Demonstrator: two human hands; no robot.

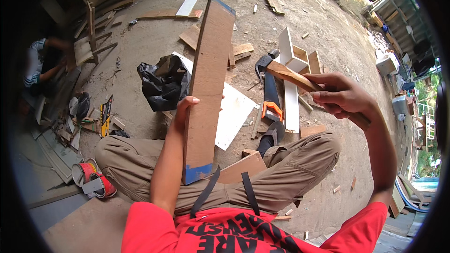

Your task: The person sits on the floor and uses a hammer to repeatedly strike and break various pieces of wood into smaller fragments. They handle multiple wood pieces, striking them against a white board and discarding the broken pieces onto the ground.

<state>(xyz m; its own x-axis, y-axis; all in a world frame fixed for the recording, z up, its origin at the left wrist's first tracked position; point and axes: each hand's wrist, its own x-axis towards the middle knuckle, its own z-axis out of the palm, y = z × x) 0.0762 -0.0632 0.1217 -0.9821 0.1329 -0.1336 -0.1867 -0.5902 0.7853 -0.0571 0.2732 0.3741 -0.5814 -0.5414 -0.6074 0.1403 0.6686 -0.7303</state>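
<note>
My left hand (pixel 185 107) grips a long brown wooden board (pixel 206 84) by its edges and holds it upright over my lap. Blue paint marks both ends of the board, and some fingers are hidden behind it. In my right hand (pixel 340 94) is a claw hammer (pixel 290 73), its wooden handle wrapped by my fingers. The hammer's dark head points left, a little apart from the board. Beneath the hammer, a handsaw (pixel 271 93) with an orange and black handle lies near my foot. Another brown board (pixel 241 168) rests across my lap.
A black plastic bag (pixel 164 82) sits beyond my left knee, beside a white panel (pixel 234 115). White and brown wooden box pieces (pixel 297 58) stand ahead to the right. Red tins (pixel 101 182) are at my left. Another person (pixel 40 65) sits at far left among wood scraps.
</note>
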